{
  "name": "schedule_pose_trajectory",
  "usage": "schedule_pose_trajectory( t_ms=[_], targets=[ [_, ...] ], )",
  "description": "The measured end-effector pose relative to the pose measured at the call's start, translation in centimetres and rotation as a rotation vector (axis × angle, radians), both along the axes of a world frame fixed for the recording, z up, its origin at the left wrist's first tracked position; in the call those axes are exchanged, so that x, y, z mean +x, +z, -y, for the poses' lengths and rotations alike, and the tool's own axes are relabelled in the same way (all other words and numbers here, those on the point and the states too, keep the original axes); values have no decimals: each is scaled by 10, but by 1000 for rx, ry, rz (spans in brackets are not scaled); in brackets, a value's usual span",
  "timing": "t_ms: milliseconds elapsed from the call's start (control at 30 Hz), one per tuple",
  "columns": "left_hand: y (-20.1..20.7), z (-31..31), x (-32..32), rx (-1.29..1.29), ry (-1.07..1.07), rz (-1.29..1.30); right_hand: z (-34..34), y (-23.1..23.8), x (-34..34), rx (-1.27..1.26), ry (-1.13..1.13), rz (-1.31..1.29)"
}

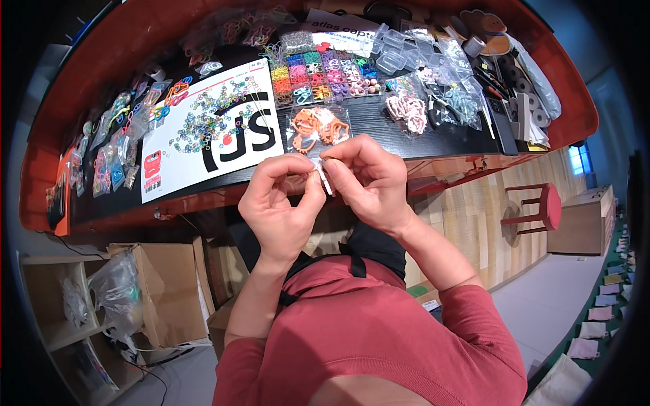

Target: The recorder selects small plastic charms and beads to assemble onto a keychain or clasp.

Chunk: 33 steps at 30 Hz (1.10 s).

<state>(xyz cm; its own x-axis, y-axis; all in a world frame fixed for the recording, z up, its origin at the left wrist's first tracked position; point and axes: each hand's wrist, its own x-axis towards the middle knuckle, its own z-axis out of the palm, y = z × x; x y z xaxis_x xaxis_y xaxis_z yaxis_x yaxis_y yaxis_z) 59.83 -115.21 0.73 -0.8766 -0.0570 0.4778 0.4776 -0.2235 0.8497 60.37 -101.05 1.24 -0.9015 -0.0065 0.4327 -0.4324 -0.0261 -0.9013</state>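
My left hand and my right hand meet just in front of the table's near edge, thumbs and forefingers pinched. Between their fingertips is a small, thin white piece. Its kind is too small to make out, and the fingers cover part of it. Right beyond the hands lies a clear plastic bag of orange, ring-like pieces. Behind that bag stands a compartment box filled with small coloured parts sorted by colour.
Colourful small rings lie scattered on a white printed sheet at the left. Bags of pink pieces and pale green pieces lie on the right. Clear empty boxes sit behind. A red stool stands on the floor.
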Motion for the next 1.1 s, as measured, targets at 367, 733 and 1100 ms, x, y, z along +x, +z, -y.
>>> schedule_pose_trajectory(
  t_ms=[367,733,1100],
  targets=[
    [0,5,-2,-60,13,-12,2,14,2,-177,134,271],
    [0,3,-5,-18,-47,94,6,16,-3,-226,77,447],
    [-8,-4,-15,163,-113,238,6,0,-10,86,-254,-21]
  ],
)
